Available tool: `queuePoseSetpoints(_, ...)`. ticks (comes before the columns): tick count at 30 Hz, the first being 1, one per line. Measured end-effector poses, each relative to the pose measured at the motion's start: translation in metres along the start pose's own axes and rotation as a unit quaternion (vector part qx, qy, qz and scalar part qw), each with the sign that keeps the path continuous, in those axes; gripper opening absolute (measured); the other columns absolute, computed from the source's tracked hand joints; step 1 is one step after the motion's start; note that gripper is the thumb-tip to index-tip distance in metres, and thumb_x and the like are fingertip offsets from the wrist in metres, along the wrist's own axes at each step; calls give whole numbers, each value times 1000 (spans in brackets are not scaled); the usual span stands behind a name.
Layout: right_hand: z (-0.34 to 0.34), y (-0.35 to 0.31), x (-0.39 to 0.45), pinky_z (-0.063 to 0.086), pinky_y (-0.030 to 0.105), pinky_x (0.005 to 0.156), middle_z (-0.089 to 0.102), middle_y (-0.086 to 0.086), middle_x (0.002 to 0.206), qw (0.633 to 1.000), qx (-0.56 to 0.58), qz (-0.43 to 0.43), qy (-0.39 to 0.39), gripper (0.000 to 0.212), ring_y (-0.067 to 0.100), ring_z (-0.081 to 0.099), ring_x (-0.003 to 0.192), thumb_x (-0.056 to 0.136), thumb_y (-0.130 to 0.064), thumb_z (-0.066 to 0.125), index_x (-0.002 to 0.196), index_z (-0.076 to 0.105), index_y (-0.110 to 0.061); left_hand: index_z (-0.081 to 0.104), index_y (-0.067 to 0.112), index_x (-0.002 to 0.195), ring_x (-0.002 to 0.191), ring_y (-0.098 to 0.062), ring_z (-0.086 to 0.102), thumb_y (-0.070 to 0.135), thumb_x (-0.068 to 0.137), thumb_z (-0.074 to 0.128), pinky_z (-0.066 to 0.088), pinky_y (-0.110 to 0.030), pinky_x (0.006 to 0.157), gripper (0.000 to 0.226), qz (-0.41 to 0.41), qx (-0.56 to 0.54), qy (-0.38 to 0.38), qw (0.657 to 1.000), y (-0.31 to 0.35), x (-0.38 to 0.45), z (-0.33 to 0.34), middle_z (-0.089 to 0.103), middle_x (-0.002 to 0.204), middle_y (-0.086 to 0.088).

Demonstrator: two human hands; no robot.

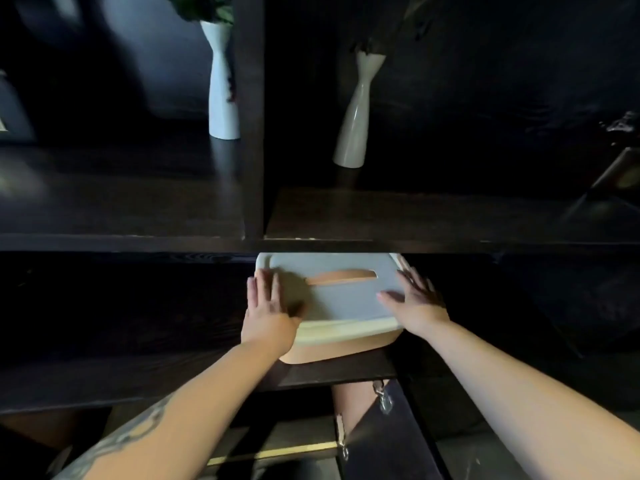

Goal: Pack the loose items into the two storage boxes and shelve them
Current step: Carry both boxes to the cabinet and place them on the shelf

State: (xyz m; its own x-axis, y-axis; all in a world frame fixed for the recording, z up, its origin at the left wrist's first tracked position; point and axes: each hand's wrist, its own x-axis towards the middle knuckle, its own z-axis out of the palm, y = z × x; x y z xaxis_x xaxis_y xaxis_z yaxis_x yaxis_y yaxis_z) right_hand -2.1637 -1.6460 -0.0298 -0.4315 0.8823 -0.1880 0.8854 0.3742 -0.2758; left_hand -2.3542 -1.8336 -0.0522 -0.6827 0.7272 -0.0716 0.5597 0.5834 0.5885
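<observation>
A storage box (346, 306) with a pale lid and a tan body sits on a dark wooden shelf (138, 375), in the lower compartment of a shelving unit. Its far end reaches under the board above, while its near end lies close to the shelf's front edge. A tan handle (341, 276) lies flat in a recess across the middle of the lid. The left hand (268, 315) lies flat on the near left corner of the lid, fingers spread and pointing away from the person, the palm over the lid's rim. The right hand (414, 299) rests on the right side of the lid, fingers spread over the right edge, the thumb lying on the lid's top. Neither hand closes around anything; both press open against the box. The left forearm bears a dark tattoo. On the board above, an upright divider (252, 116) splits the unit into two compartments. A white vase (223, 95) with green leaves stands in the left one, just beside the divider, and a second white vase (356, 126) stands in the right one, leaning a little in this wide view. Below the shelf, the person's leg and dark clothing with metal clips (382, 400) show.
</observation>
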Motion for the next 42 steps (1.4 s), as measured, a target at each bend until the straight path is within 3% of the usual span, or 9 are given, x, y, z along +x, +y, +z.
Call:
queuePoseSetpoints(3, 3, 2, 26, 21, 43, 118, 6, -6, 162, 992, 127, -4, 1, 84, 22, 15, 147, 83, -61, 57, 151, 16, -37, -10, 25, 150, 144, -26, 13, 48, 89, 53, 27, -39, 110, 90, -73, -64, 16, 995, -3, 16, 1, -11, 159, -3)
queuePoseSetpoints(6, 12, 1, 37, 33, 43, 111, 31, 3, 154, 967, 249, 17, 47, 89, 27, 33, 139, 77, -50, 73, 150, 24, -32, -7, 28, 150, 119, -31, 49, 42, 89, 57, 45, -38, 89, 90, -71, -114, 21, 991, -5, 20, 2, 8, 155, -2)
queuePoseSetpoints(11, 10, -2, 35, 42, 38, 104, 44, 7, 145, 919, 387, 70, 37, 91, 24, 47, 129, 67, -22, 87, 145, 40, -21, 10, 27, 151, 125, -25, 43, 21, 89, 62, 33, -22, 90, 81, -70, -251, 32, 965, -11, 16, -3, 22, 150, -7)
queuePoseSetpoints(17, 26, -4, -44, 39, 26, 95, 46, -5, 144, 920, 382, 75, 54, 112, 17, 50, 126, 52, -47, 89, 147, 33, -27, 24, 29, 148, 108, -23, 57, 16, 86, 64, 43, -28, 88, 75, -91, -276, 6, 957, -43, -23, -40, 51, 135, -6)
queuePoseSetpoints(22, 50, -25, -121, 42, 40, 104, 48, 1, 141, 906, 416, 52, 59, 117, 21, 50, 125, 45, -53, 87, 146, 34, -31, 28, 45, 143, 111, -22, 57, 32, 87, 60, 47, -38, 91, 66, -113, -235, 44, 964, -85, -100, -63, 56, 132, 0)
queuePoseSetpoints(30, 116, -42, -236, 43, 30, 90, 54, -3, 130, 888, 448, 38, 94, 85, 18, 53, 117, 67, -34, 85, 141, 43, -34, 37, 49, 137, 112, 2, 46, 38, 76, 73, 37, -20, 89, 72, -116, -233, 183, 948, -154, -228, -62, 46, 122, 29)
queuePoseSetpoints(35, 162, -37, -259, 45, 27, 89, 58, -6, 121, 897, 437, 44, 49, 80, 12, 58, 109, 66, -37, 85, 136, 49, -35, 42, 58, 128, 111, -7, 56, 46, 63, 75, 47, -34, 96, 73, -176, -238, 157, 942, -199, -253, -48, 59, 119, 24)
queuePoseSetpoints(39, 216, -26, -266, 44, 16, 71, 65, -14, 100, 920, 388, 55, 16, 52, 2, 62, 91, 65, -41, 83, 110, 59, -47, 43, 56, 129, 100, 6, 53, 36, 70, 75, 38, -13, 81, 70, -208, -226, 144, 941, -234, -273, -5, 54, 97, 40)
queuePoseSetpoints(42, 267, -7, -255, 43, 16, 64, 64, -14, 94, 923, 374, 85, -14, 48, 1, 62, 84, 62, -44, 82, 99, 56, -61, 52, 36, 132, 100, 13, 53, 11, 75, 77, 35, 1, 80, 67, -188, -245, 132, 942, -259, -273, 43, 59, 111, 30)
